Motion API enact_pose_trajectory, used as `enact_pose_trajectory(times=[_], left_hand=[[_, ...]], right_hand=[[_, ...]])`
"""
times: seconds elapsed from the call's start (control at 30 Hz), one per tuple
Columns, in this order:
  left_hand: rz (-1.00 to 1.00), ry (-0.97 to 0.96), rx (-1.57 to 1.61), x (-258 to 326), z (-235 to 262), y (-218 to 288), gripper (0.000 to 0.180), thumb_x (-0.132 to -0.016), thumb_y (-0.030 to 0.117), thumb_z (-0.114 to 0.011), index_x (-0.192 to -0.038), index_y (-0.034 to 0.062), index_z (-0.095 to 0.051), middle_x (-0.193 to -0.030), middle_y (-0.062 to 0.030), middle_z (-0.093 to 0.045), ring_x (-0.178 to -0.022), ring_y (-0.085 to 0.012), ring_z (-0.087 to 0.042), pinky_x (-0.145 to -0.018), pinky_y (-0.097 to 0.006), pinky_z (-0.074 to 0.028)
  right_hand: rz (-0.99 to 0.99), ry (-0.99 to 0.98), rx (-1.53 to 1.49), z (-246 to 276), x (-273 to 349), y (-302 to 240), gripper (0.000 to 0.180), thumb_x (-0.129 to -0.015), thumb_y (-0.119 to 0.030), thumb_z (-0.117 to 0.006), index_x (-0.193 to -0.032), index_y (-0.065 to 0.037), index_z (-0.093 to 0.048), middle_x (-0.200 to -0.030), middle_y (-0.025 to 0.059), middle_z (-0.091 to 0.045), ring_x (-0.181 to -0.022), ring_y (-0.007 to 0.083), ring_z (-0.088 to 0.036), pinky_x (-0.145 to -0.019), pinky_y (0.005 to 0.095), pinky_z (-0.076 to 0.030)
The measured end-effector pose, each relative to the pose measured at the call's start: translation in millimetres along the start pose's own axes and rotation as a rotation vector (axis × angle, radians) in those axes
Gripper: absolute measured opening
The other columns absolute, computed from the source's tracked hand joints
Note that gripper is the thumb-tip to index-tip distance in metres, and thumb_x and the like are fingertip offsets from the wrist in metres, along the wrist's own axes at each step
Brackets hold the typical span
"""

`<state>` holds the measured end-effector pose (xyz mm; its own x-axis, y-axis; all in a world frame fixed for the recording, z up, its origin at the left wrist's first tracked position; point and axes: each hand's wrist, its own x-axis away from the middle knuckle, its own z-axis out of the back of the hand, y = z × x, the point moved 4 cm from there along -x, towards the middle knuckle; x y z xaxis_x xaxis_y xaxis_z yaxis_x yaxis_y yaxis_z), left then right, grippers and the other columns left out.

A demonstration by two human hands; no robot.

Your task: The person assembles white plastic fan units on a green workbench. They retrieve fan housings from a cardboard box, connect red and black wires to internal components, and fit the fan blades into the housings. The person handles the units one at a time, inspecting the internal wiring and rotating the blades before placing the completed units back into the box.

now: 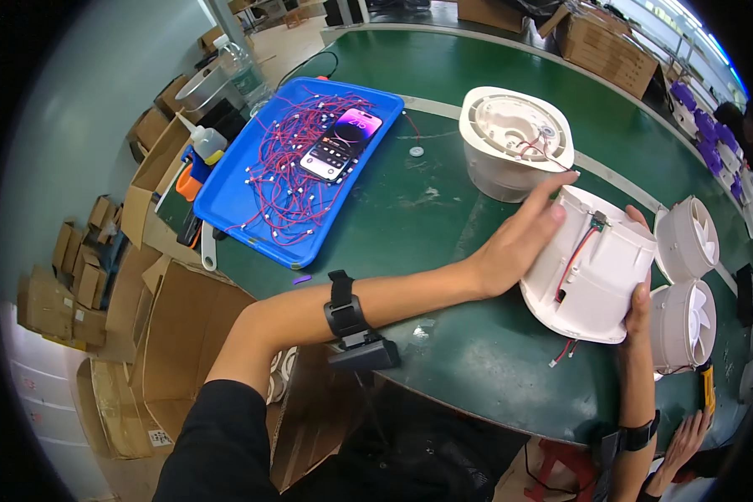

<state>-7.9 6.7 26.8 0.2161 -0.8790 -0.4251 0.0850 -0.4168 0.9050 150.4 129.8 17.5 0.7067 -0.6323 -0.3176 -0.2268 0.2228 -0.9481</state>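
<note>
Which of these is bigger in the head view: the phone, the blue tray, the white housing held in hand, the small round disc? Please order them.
Largest to smallest:
1. blue tray
2. white housing
3. phone
4. round disc

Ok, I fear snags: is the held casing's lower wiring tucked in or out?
Out: red wiring pokes beyond the edge of the casing.

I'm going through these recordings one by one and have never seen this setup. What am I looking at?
There's no robot here, just a person's bare hands. The one picture comes from a fisheye camera on their head, so straight edges bend. The right hand holds a white plastic housing; the left hand touches its upper left side. The green table also carries a blue tray of tangled wires with a phone on top, another white housing and two bladed fan units.
</note>
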Motion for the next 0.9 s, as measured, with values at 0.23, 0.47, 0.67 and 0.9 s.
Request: enact_pose_trajectory(times=[0.23, 0.47, 0.67, 0.9], left_hand=[[-0.072, -0.051, -0.008, 0.7, 0.5, -3.2, 0.088, -0.088, 0.044, -0.06, -0.152, 0.002, -0.016, -0.149, -0.0209, -0.026, -0.142, -0.029, -0.023, -0.116, -0.038, -0.017], [0.013, 0.055, -0.05, -3.8, 3.7, -12.5, 0.068, -0.101, 0.052, -0.037, -0.147, 0.0013, -0.032, -0.142, -0.0142, -0.041, -0.135, -0.0232, -0.037, -0.112, -0.033, -0.027], [0.084, 0.073, 0.008, -4.3, -0.8, -9.0, 0.06, -0.105, 0.047, -0.032, -0.146, 0.0025, -0.034, -0.138, -0.0133, -0.046, -0.128, -0.0195, -0.043, -0.108, -0.032, -0.033], [0.02, -0.086, -0.06, 2.5, 5.8, -19.0, 0.101, -0.088, 0.063, -0.051, -0.154, 0.0047, -0.002, -0.158, -0.022, -0.01, -0.147, -0.0312, -0.013, -0.118, -0.041, -0.011]], right_hand=[[0.031, -0.086, -0.077, -1.4, -2.9, -0.8, 0.113, -0.066, -0.067, -0.07, -0.147, -0.002, -0.026, -0.124, 0.0151, -0.049, -0.122, 0.0268, -0.048, -0.104, 0.0373, -0.037], [0.004, -0.126, -0.152, 0.5, -0.7, -7.3, 0.099, -0.075, -0.053, -0.068, -0.148, -0.003, -0.025, -0.136, 0.0201, -0.042, -0.13, 0.031, -0.041, -0.109, 0.0408, -0.032], [0.002, -0.159, -0.183, 3.7, -0.8, -2.4, 0.099, -0.075, -0.054, -0.068, -0.148, -0.003, -0.025, -0.138, 0.0211, -0.041, -0.13, 0.0322, -0.041, -0.108, 0.0418, -0.032], [-0.169, -0.043, -0.438, -0.1, 1.6, -2.2, 0.073, -0.09, -0.051, -0.056, -0.143, -0.003, -0.038, -0.128, 0.0172, -0.054, -0.117, 0.0238, -0.056, -0.099, 0.0331, -0.045]])
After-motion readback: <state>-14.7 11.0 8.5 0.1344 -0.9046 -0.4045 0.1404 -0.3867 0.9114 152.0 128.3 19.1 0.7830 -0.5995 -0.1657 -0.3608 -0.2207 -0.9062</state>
